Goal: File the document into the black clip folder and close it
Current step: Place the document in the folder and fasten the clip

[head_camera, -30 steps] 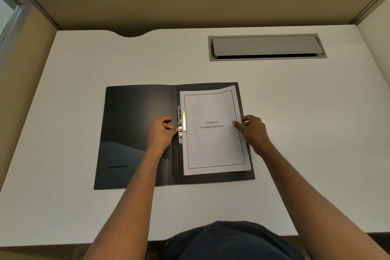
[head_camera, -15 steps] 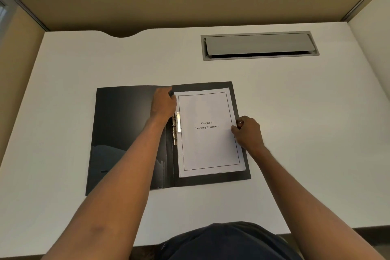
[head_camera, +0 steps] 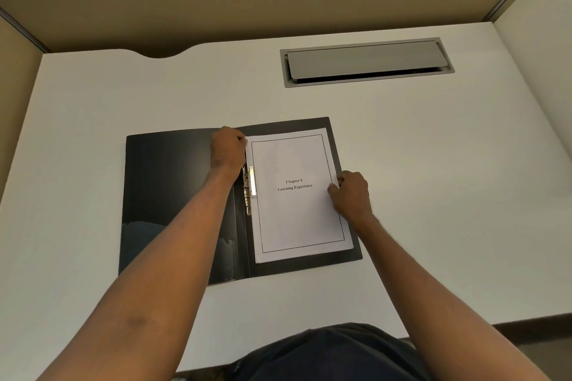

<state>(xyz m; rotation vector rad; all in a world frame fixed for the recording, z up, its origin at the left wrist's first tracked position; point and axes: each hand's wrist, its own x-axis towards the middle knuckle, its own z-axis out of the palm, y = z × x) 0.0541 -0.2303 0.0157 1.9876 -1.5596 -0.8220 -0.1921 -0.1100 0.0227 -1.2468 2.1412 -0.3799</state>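
Observation:
The black clip folder (head_camera: 173,195) lies open flat on the white desk. A white document (head_camera: 297,213) titled "Chapter 6 Learning Experience" rests on the folder's right half, its left edge under the metal clip (head_camera: 250,187) by the spine. My left hand (head_camera: 227,150) is at the document's top left corner, fingers curled on the paper's edge. My right hand (head_camera: 351,193) pinches the middle of the document's right edge.
A grey cable hatch (head_camera: 365,62) is set into the white desk (head_camera: 448,164) at the back right. Beige partition walls enclose the desk on the left, back and right. A curved cut-out (head_camera: 161,52) notches the desk's back edge.
My left hand has moved from the metal clip up to the document's top left corner. My right hand stays on the right edge, with its fingers now curled on the paper.

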